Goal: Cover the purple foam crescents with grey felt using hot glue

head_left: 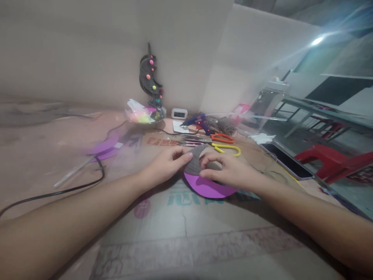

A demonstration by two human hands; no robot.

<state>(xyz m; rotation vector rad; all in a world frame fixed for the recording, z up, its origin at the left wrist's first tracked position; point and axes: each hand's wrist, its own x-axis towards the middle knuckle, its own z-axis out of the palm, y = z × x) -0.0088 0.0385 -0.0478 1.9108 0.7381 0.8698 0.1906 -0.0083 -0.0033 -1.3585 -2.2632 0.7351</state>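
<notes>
A: ok, which way is that crescent [211,187] pointing?

B: It's lying on the near side of the white clock [179,113], gray end aiming up toward it. The long axis is curving down from there and round to the right, so the hollow's facing right.

A: How's it looking? And the hands?

B: Lower part is showing flat purple, upper part is wearing gray cord [192,166] in tight rows. The left hand [163,165] is pinching the gray edge, thumb on top. The right hand [233,171] is curling over the hollow, thumb and finger nearly meeting; can't tell if they're gripping a strand.

A: Surface, room?

B: Printed cardboard [145,229] is sitting in front of the clock, a blue glue gun [201,122] is resting just right of it, a pale wall [87,50] is rising behind, and a red chair [314,159] is standing well off to its right.
</notes>
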